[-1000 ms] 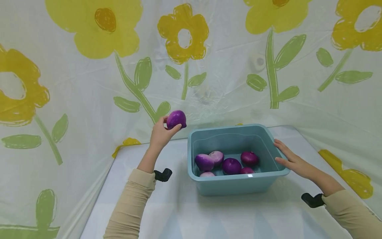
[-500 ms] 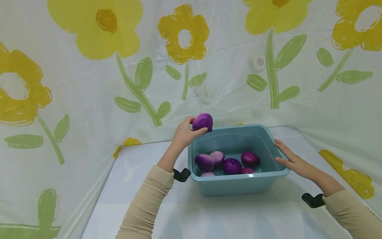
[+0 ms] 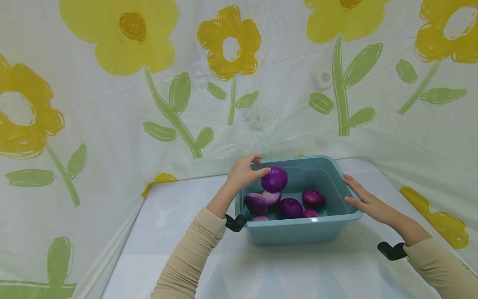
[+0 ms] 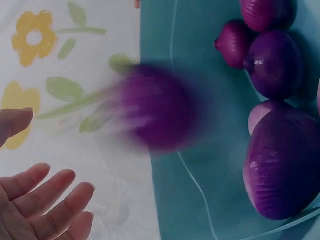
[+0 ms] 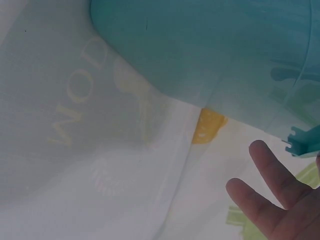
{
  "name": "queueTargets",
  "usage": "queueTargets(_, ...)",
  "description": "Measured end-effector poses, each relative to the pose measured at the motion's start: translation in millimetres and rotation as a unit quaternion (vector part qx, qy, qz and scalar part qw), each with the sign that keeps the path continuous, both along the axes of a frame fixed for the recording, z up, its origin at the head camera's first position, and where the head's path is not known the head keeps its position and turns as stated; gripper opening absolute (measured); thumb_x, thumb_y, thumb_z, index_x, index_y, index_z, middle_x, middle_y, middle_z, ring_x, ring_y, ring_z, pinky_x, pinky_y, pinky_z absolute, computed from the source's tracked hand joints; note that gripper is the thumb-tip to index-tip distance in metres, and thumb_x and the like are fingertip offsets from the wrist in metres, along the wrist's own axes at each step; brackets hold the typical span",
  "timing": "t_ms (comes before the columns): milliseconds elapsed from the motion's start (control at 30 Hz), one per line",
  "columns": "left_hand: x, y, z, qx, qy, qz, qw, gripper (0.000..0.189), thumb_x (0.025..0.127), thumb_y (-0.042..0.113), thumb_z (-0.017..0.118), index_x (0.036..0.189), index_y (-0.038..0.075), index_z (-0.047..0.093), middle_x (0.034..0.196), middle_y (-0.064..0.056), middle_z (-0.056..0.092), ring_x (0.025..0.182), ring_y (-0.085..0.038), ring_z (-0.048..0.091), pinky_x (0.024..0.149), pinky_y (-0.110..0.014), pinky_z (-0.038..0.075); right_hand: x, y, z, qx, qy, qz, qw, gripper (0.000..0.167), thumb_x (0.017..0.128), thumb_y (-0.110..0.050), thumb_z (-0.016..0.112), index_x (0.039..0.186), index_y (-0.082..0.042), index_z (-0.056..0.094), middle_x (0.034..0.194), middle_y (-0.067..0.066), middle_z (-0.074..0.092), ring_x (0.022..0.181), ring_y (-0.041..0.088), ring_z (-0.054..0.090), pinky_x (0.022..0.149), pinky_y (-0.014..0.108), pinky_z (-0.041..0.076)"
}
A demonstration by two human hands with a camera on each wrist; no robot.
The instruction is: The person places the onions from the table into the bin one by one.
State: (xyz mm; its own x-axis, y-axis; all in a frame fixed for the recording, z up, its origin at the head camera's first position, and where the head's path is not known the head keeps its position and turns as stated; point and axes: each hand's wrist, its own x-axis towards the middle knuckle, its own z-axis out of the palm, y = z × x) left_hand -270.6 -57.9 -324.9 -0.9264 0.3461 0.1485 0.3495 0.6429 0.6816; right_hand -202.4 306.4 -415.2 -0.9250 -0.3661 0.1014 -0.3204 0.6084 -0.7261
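Observation:
A purple onion is in mid-air inside the left part of the blue-green basin, blurred by motion in the left wrist view. My left hand hangs over the basin's left rim, its fingers spread apart from the onion. Below lie several purple and pinkish onions, among them a dark one, a reddish one and a two-toned one. At the basin's right rim, my right hand rests with straight fingers; in the right wrist view its fingers are extended.
The basin stands on a pale, printed tabletop. Behind and beside it hangs a white curtain with yellow flowers. A black wrist strap mount sits on the left wrist, and another mount on the right.
My left hand has carried the onion rightward over the basin and let it go; the onion is dropping away from the fingers. The right hand has stayed at the rim.

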Motion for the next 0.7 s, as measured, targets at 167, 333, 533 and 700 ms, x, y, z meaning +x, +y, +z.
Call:
queueTargets(167,2.6,-2.7,2.7,0.007,-0.014,-0.002,0.9999,0.055,0.083,0.038,0.064,0.13,0.014,0.049,0.122,-0.009,0.058,0.098,-0.023,0.061,0.081,-0.037,0.05,-0.1,0,0.0,-0.001,0.001,0.001,1.0,0.066,0.094,-0.018,0.044,0.147,-0.006,0.005,0.15,0.024,-0.004,0.13,0.055,0.005,0.085,0.078,0.016)
queueTargets(333,2.8,-11.8,2.8,0.017,-0.02,0.005,0.9996,0.056,0.083,0.038,0.064,0.132,0.017,0.047,0.123,-0.007,0.056,0.099,-0.023,0.061,0.079,-0.036,0.051,-0.7,1,-0.2,0.004,0.001,0.004,1.0,0.067,0.094,-0.019,0.045,0.147,-0.006,0.005,0.15,0.024,-0.004,0.129,0.055,0.005,0.085,0.078,0.016)
queueTargets(533,1.4,-34.6,2.0,0.006,-0.007,0.026,0.9996,0.06,0.083,0.04,0.063,0.135,0.017,0.044,0.125,-0.006,0.055,0.1,-0.025,0.058,0.078,-0.037,0.05,-1.1,4,9.6,0.041,-0.001,0.017,0.999,0.07,0.093,-0.021,0.048,0.146,-0.002,0.006,0.149,0.027,-0.001,0.128,0.055,0.01,0.085,0.077,0.018)
queueTargets(700,3.2,-65.2,-0.4,-0.033,0.014,0.039,0.9986,0.066,0.084,0.044,0.061,0.138,0.014,0.039,0.131,-0.01,0.051,0.112,-0.03,0.053,0.088,-0.045,0.046,-2.5,13,17.9,0.099,0.045,0.002,0.9941,0.072,0.09,-0.026,0.053,0.145,-0.002,0.014,0.148,0.027,0.012,0.125,0.054,0.018,0.086,0.076,0.02)
